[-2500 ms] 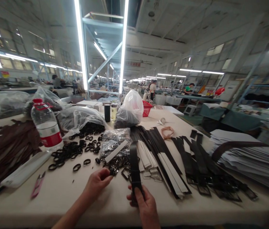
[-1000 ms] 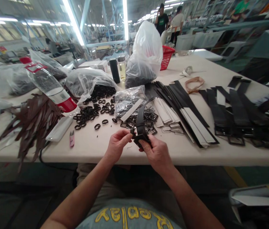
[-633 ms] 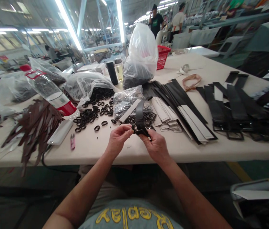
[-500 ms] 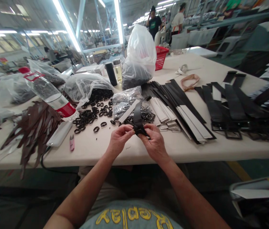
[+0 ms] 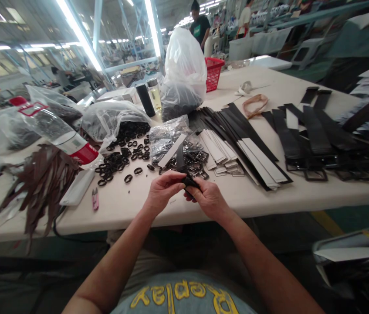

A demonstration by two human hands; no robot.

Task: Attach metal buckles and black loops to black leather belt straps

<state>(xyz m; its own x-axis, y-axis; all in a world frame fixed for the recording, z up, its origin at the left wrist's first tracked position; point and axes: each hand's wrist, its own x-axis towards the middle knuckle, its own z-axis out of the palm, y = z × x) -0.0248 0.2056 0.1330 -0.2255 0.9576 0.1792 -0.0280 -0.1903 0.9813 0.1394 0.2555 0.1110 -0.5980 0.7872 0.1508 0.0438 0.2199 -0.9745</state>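
Observation:
A black belt strap (image 5: 180, 158) stands up from between my hands, its lower end folded among the fingers. My left hand (image 5: 165, 191) pinches the strap's left side with thumb and fingertips. On the other side, my right hand (image 5: 209, 198) is closed around the strap's lower end. Fingers cover whatever sits at the fold. Just behind lie metal buckles (image 5: 200, 162) spilling from a clear plastic bag (image 5: 167, 131). Small black loops (image 5: 114, 163) are heaped to the left of my hands. Black and white strips (image 5: 259, 161) lie in a stack to the right.
Pink thread snips (image 5: 95, 199), brown strips (image 5: 45, 179) and a large bottle (image 5: 60, 135) lie at left. Buckled black straps (image 5: 316, 135) lie at right. Behind stand a filled plastic bag (image 5: 184, 69) and a red basket (image 5: 215, 72). A person (image 5: 200, 26) stands beyond the table.
The strap's upper part has tilted and turned edge-on, and my right hand has rolled around its lower end. My left hand keeps its pinch. The whole view has shifted slightly.

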